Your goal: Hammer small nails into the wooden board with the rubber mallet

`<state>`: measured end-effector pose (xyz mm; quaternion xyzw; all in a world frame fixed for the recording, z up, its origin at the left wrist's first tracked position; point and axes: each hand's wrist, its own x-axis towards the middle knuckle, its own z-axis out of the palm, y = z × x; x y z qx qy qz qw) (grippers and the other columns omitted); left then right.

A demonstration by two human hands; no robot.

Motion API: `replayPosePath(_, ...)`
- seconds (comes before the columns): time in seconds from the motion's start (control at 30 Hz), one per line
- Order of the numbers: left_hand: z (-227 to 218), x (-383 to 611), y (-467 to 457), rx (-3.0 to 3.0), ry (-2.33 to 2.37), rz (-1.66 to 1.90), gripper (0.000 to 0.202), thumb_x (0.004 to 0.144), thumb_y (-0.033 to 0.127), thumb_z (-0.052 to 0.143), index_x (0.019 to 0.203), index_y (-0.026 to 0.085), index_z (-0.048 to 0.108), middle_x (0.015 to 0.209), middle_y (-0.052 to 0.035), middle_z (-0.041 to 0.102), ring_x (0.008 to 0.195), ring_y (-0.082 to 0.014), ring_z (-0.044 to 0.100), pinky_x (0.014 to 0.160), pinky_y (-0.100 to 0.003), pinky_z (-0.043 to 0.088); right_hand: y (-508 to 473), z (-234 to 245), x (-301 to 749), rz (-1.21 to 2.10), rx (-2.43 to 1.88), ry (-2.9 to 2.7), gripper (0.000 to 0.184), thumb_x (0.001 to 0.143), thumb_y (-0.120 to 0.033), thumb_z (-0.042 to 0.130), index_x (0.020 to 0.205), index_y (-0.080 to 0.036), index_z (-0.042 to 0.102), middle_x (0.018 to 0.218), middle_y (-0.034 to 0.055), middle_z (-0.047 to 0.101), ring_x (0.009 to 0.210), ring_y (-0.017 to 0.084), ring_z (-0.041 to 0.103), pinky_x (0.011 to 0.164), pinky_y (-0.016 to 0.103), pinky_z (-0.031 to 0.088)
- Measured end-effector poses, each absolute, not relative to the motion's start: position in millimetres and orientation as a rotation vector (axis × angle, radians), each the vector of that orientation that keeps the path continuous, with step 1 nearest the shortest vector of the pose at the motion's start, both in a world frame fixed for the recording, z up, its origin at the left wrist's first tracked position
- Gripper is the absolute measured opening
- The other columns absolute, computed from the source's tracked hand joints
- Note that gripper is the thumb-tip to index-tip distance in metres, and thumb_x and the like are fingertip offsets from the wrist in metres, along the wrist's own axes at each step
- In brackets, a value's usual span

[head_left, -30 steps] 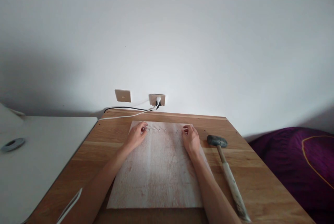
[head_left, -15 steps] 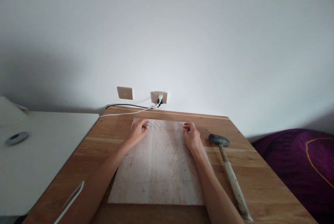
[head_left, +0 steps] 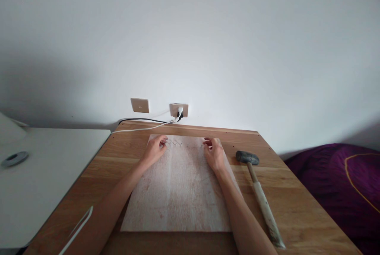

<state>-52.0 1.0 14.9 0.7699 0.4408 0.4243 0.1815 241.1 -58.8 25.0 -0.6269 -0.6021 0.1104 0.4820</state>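
Observation:
A pale whitewashed board [head_left: 178, 191] lies flat on a wooden table [head_left: 297, 203]. Near its far edge runs a short row of small nails [head_left: 178, 143]. My left hand [head_left: 154, 151] rests at the left end of that row, fingers curled and pinched at the first nail. My right hand [head_left: 213, 153] sits at the right end of the row with fingers curled close together; what they hold, if anything, is too small to see. A hammer [head_left: 257, 191] with a dark head and pale worn handle lies on the table just right of the board.
A white desk [head_left: 44, 176] with a grey ring [head_left: 14, 158] adjoins the table on the left. Wall sockets [head_left: 178, 110] with a white and a black cable [head_left: 142, 128] sit behind the table. A purple cushion [head_left: 335, 183] lies at right. A white strip [head_left: 76, 229] lies near the table's front left.
My right hand has shifted a little left along the far edge of the board toward the nail row. My left hand stays at the row's left end. The camera view moved slightly.

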Motion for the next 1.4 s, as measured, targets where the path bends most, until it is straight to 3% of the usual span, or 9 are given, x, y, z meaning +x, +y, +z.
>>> replayPosePath(0.23, 14, -50, 1, 2.271, 1.223, 1.098, 0.028, 0.082, 0.004, 0.060, 0.103, 0.021, 0.068, 0.098, -0.0033, 0.073, 0.086, -0.0176, 0.070, 0.084, -0.032, 0.057, -59, 24, 234, 0.244, -1.503, -1.547, 0.026, 0.081, -0.020, 0.050, 0.100, -0.018, 0.067, 0.097, 0.0121, 0.073, 0.070, 0.021, 0.067, 0.069, 0.036, 0.058)
replayPosePath(0.53, 22, -42, -9, 2.544, 1.345, 0.984, 0.017, 0.093, 0.015, 0.060, 0.098, 0.024, 0.072, 0.094, -0.0045, 0.068, 0.092, -0.0222, 0.064, 0.087, -0.036, 0.052, -58, 18, 235, 0.273, -1.500, -1.603, 0.018, 0.086, -0.022, 0.054, 0.098, -0.019, 0.068, 0.095, 0.0125, 0.074, 0.072, 0.024, 0.067, 0.071, 0.041, 0.059)
replayPosePath(1.4, 27, -42, -9, 2.586, 1.300, 0.982, 0.017, 0.097, 0.020, 0.058, 0.097, 0.024, 0.075, 0.098, -0.0049, 0.071, 0.100, -0.0253, 0.059, 0.092, -0.041, 0.044, -55, 16, 236, 0.260, -1.516, -1.574, 0.020, 0.085, -0.020, 0.055, 0.100, -0.021, 0.067, 0.092, 0.0117, 0.076, 0.078, 0.027, 0.071, 0.079, 0.044, 0.059)
